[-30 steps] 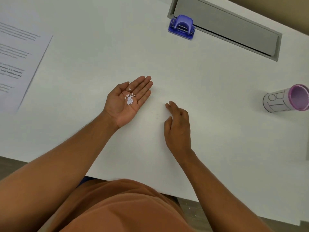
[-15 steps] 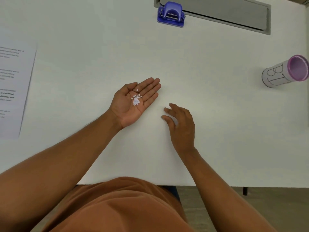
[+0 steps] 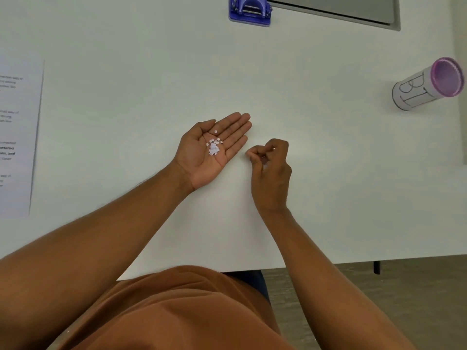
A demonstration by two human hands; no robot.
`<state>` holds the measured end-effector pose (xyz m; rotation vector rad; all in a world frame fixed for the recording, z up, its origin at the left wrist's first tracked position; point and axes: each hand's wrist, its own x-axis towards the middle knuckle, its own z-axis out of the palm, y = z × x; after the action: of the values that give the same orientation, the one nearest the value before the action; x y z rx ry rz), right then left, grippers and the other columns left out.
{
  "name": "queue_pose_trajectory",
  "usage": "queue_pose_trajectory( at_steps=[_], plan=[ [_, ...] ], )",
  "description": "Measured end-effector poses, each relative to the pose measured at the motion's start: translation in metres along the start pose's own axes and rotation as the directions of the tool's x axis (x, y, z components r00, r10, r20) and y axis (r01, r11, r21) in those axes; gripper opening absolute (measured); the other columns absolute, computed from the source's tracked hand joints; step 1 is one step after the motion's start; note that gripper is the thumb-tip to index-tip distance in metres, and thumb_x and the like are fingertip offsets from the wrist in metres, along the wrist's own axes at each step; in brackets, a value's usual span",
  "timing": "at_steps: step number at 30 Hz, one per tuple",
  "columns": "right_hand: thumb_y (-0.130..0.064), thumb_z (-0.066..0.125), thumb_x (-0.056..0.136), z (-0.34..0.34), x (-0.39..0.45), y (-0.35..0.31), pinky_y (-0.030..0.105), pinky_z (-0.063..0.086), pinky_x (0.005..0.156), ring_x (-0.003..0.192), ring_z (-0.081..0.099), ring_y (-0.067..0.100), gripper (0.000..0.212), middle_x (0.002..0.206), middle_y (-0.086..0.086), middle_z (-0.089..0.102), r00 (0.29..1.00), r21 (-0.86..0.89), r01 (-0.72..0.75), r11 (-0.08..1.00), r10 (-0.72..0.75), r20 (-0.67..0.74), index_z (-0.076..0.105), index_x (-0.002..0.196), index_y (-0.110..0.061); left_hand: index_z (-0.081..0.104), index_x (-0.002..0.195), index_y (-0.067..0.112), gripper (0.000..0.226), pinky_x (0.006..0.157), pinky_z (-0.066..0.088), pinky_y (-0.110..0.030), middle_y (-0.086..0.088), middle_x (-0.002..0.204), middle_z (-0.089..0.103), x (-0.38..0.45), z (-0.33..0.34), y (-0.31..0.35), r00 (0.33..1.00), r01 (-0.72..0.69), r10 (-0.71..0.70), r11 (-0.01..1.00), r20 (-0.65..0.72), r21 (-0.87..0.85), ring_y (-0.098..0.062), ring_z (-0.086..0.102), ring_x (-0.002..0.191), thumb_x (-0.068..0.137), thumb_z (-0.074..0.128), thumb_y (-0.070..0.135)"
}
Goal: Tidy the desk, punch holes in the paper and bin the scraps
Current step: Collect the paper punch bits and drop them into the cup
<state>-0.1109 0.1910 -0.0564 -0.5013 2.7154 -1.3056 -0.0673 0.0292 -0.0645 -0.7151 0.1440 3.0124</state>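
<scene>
My left hand (image 3: 209, 150) lies palm up on the white desk (image 3: 126, 72), fingers together and flat. A small heap of white paper scraps (image 3: 213, 147) rests in the palm. Just to its right, my right hand (image 3: 271, 170) hovers with fingers curled and the fingertips pinched together; whether a scrap is between them I cannot tell. A blue hole punch (image 3: 250, 10) stands at the far edge of the desk. A printed sheet of paper (image 3: 17, 137) lies flat at the far left. A white cup with a pink rim (image 3: 427, 84), marked "BI", stands at the right.
A grey metal cable flap (image 3: 341, 11) is set into the desk behind the hole punch. The desk's near edge runs just in front of my body, with wood-look floor (image 3: 404, 299) and a dark desk leg beyond it at lower right.
My right hand lifted off the desk and its fingers curled from spread flat into a pinch near the left palm. The left hand kept still with the scraps. The view shifted.
</scene>
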Motion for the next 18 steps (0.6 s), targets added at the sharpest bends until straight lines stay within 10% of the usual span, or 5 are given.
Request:
queue_pose_trajectory(
  at_steps=[4, 10, 18],
  plan=[
    [-0.009, 0.079, 0.091, -0.001, -0.008, -0.027, 0.006, 0.048, 0.079, 0.087, 0.073, 0.001, 0.044, 0.093, -0.014, 0.076, 0.999, 0.158, 0.019, 0.987, -0.014, -0.031, 0.043, 0.110, -0.027, 0.055, 0.146, -0.005, 0.051, 0.129, 0.030, -0.048, -0.021, 0.155, 0.056, 0.003, 0.005, -0.007, 1.000, 0.016, -0.017, 1.000, 0.015, 0.002, -0.033, 0.052, 0.147, 0.110, 0.032, 0.022],
    [-0.006, 0.085, 0.084, 0.002, -0.011, -0.050, 0.015, 0.056, 0.077, 0.087, 0.072, 0.003, 0.046, 0.094, -0.014, 0.072, 0.999, 0.195, 0.042, 0.980, -0.047, 0.022, 0.054, 0.106, -0.031, 0.057, 0.144, 0.000, 0.051, 0.106, 0.054, -0.044, -0.017, 0.155, 0.058, 0.002, 0.015, -0.015, 0.998, 0.057, -0.057, 0.998, 0.024, 0.016, -0.027, 0.054, 0.145, 0.110, 0.028, 0.025],
    [-0.012, 0.071, 0.099, -0.008, -0.006, -0.047, 0.008, 0.050, 0.079, 0.091, 0.073, 0.002, 0.012, 0.096, -0.012, 0.077, 0.993, 0.111, 0.097, 0.989, -0.103, 0.050, 0.067, 0.109, -0.017, 0.054, 0.145, -0.005, 0.051, 0.123, 0.038, -0.045, -0.022, 0.155, 0.055, 0.003, 0.013, -0.017, 0.998, 0.060, -0.060, 0.998, 0.011, -0.036, -0.031, 0.051, 0.146, 0.109, 0.030, 0.022]
  ],
)
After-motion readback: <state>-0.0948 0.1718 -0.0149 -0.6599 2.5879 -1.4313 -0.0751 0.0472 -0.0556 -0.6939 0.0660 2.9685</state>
